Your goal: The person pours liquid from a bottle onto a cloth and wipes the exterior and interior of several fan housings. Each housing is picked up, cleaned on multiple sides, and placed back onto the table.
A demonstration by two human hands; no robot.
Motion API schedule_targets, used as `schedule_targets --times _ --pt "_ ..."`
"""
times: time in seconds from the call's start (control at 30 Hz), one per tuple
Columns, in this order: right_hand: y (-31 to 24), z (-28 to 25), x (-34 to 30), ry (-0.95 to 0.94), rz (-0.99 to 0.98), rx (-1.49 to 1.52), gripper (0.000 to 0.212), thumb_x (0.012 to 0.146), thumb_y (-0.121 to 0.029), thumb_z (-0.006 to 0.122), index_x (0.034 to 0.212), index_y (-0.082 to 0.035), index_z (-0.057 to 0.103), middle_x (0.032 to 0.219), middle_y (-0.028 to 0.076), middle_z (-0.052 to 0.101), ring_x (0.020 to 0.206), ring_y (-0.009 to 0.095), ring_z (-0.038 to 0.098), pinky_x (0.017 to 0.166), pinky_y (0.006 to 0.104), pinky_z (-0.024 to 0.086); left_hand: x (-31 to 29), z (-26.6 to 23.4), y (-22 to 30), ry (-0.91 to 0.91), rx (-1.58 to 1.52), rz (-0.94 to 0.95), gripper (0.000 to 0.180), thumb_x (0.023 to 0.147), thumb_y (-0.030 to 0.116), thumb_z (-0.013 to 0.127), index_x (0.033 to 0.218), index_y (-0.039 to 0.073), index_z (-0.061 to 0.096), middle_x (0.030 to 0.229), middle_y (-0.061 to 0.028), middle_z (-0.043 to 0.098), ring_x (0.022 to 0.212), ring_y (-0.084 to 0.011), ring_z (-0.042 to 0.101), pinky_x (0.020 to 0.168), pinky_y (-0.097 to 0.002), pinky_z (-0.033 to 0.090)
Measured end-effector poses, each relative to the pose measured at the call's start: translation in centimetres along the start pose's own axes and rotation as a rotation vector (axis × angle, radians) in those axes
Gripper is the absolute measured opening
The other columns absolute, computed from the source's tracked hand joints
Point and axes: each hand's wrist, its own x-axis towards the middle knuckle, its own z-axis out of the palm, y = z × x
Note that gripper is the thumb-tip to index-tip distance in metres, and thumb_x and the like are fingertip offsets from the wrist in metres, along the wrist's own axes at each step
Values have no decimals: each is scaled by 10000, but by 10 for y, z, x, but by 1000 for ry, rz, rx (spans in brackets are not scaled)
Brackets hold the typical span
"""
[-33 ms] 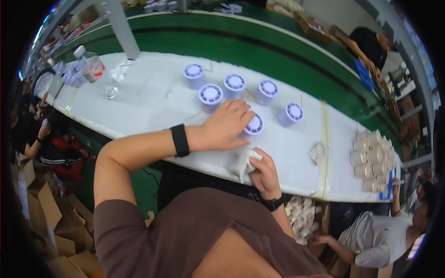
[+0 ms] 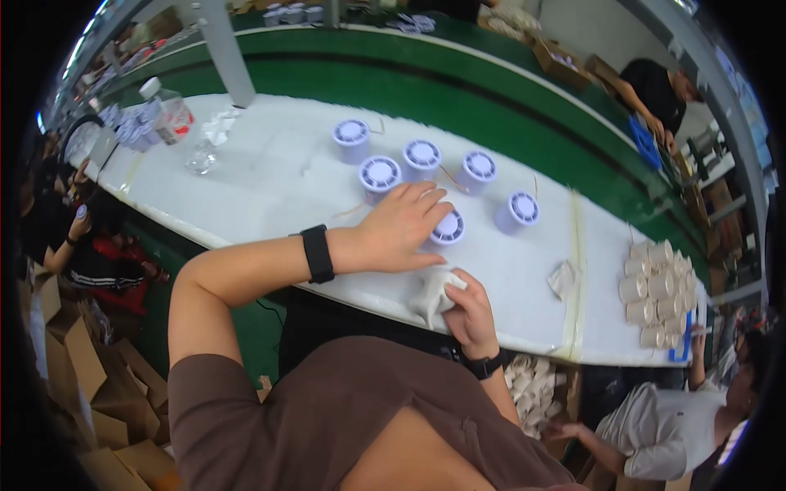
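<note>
My left hand point(image 2: 399, 227) reaches across the white work table, its fingers stretched and apart. It lies against a lavender cylinder with a slotted round top point(image 2: 448, 228), partly covering it; I see no firm grip. Just below, my right hand point(image 2: 470, 311) is closed on a crumpled white cloth piece point(image 2: 433, 298) at the table's near edge. Beyond my left hand stand several more such cylinders, among them one lavender cylinder point(image 2: 381, 174) close to the fingers and another point(image 2: 517, 213) to the right. Thin cords trail from some of them.
A plastic bottle point(image 2: 170, 114) and crumpled clear plastic point(image 2: 201, 157) are at the left. Pale cylinders point(image 2: 655, 286) are stacked at the right, near a small white scrap point(image 2: 562, 280). A green conveyor point(image 2: 458, 90) runs behind. Co-workers sit nearby; cardboard boxes point(image 2: 115, 393) fill the lower left.
The whole view has shifted slightly, with the table sitting a little lower in it. Both hands keep nearly the same places beside the cylinder and on the cloth.
</note>
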Motion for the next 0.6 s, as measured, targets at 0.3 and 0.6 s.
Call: schedule_targets --times 0.3,0.6 --pt "-4 2 0 5 -19 80 160 784 -33 435 927 35 454 900 129 533 837 201 526 766 316 415 -59 -107 -59 684 -64 -446 440 686 157 626 1064 33 436 1065 -116 472 943 -217 474 768 -306 390" --pt "-5 -1 6 -63 -14 127 162 777 -26 425 926 33 449 908 132 529 868 209 515 795 331 401 -197 -141 -176 1214 488 -961 663 707 301 631 1162 -15 265 1079 -195 408 1011 -276 402 858 -353 308"
